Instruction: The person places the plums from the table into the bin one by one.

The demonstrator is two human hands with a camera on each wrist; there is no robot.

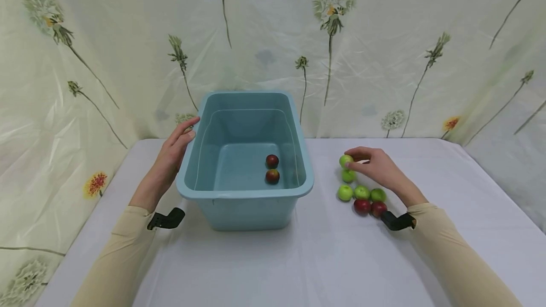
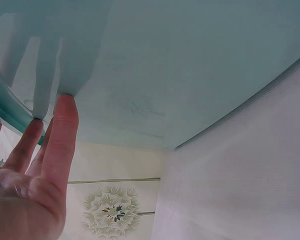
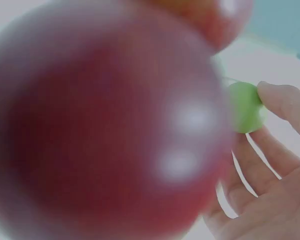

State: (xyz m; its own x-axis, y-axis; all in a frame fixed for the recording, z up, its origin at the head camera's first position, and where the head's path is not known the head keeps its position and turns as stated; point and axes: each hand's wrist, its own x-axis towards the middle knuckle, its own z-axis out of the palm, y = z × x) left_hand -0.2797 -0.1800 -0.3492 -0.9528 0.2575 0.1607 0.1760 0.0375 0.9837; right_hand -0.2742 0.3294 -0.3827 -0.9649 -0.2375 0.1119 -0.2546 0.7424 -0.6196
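A light blue plastic tub (image 1: 247,214) stands on the table with two red apples (image 1: 272,176) on its floor, toward the right side. Against the tub's left side, just under the rim, rests my left hand (image 1: 168,155); in the left wrist view its extended fingertips (image 2: 66,107) touch the wall. My right hand (image 1: 381,167) pinches a small green apple (image 1: 345,160) between thumb and fingers, at the far end of a group of fruit. In that group are several more green apples (image 1: 361,192) and two red apples (image 1: 362,206), below the right palm and wrist.
A white cloth (image 1: 307,259) covers the table. Behind it hangs a pale curtain (image 1: 264,27) printed with dandelions. The tub's right rim (image 1: 304,155) rises between its inside and the fruit group. Close to the right wrist camera, a red apple (image 3: 110,125) blocks much of that view.
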